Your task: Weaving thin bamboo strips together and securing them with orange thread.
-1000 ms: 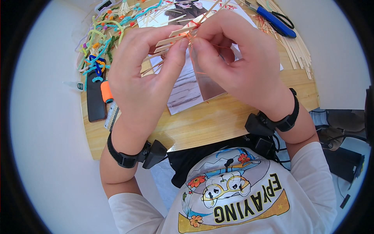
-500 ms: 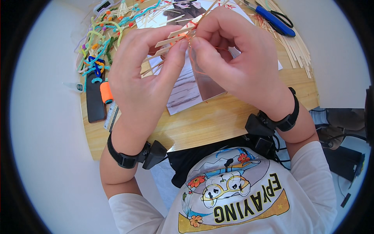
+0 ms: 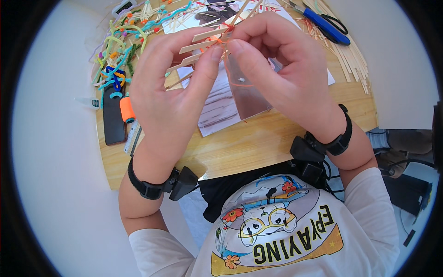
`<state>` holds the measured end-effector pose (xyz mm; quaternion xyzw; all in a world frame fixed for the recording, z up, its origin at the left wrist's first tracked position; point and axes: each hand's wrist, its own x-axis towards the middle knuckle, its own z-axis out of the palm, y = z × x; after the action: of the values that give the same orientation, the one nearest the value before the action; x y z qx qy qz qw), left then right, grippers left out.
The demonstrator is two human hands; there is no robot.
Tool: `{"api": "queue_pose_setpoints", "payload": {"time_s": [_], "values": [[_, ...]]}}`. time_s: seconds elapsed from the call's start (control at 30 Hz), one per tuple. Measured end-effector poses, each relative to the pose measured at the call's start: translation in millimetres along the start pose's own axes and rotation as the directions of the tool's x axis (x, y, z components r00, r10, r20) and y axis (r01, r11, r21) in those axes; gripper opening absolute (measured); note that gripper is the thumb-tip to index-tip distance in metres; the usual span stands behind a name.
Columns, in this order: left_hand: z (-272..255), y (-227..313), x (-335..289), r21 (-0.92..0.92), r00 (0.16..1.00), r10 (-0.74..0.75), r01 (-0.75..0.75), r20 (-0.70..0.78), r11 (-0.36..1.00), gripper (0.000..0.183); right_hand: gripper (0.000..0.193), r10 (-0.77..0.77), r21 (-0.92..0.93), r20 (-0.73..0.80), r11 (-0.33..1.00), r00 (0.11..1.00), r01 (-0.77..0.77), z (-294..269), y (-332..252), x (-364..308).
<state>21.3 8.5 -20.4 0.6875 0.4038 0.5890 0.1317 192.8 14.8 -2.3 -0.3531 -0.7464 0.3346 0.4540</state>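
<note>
Between my two hands is a small frame of flat wooden sticks [image 3: 199, 46], bound with orange thread [image 3: 229, 74] where sticks cross. My left hand [image 3: 177, 76] is closed round the sticks, thumb pressed near a crossing, and several cut ends stick out past its fingers. My right hand [image 3: 277, 69] pinches close to the same crossing, its thumb and forefinger almost touching the left thumb. What lies between the right fingertips is mostly hidden; the thread runs from there and hangs in a loop over the magazine [image 3: 221, 108] below.
On the left lie pipe cleaners [image 3: 122, 51] in mixed colours, a black phone [image 3: 114, 115], an orange thread spool [image 3: 127, 110] and a ruler [image 3: 133, 137]. Blue-handled scissors [image 3: 325, 27] and loose wooden strips [image 3: 355, 64] are at the far right of the wooden table [image 3: 258, 143].
The stick frame has tilted and shifted slightly left in my hands. My right thumb and fingers have shifted a little at the crossing, and the thread loop hangs differently.
</note>
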Motion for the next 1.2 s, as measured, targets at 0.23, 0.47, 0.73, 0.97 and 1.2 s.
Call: {"api": "queue_pose_setpoints", "payload": {"time_s": [0.23,0.47,0.73,0.97,1.2], "values": [[-0.4,0.5,0.2,-0.015,1.000,0.003,-0.003,-0.013,1.000,0.022,0.010,-0.007,0.014,0.007,1.000,1.000,0.007,2.5,2.1,-0.2],[1.0,2.2,1.8,0.018,1.000,0.005,-0.005,0.008,1.000,0.021,0.010,-0.001,0.056,-0.010,0.998,1.000,0.002,2.9,4.0,-0.5],[6.1,2.7,0.0,-0.006,0.999,0.053,-0.053,-0.007,0.999,0.022,0.009,-0.017,0.049,-0.037,0.999,0.999,0.018,0.8,3.7,-1.3],[1.9,1.2,6.7,0.145,0.947,0.317,-0.322,0.055,0.936,0.027,0.009,0.072,0.227,-0.049,0.972,0.996,-0.059,-3.0,-1.0,2.3],[-2.2,-4.6,8.5,0.252,0.886,0.456,-0.461,0.081,0.851,0.038,0.015,0.253,0.427,0.115,0.861,0.961,-0.277,-13.3,-4.1,5.3]]}}
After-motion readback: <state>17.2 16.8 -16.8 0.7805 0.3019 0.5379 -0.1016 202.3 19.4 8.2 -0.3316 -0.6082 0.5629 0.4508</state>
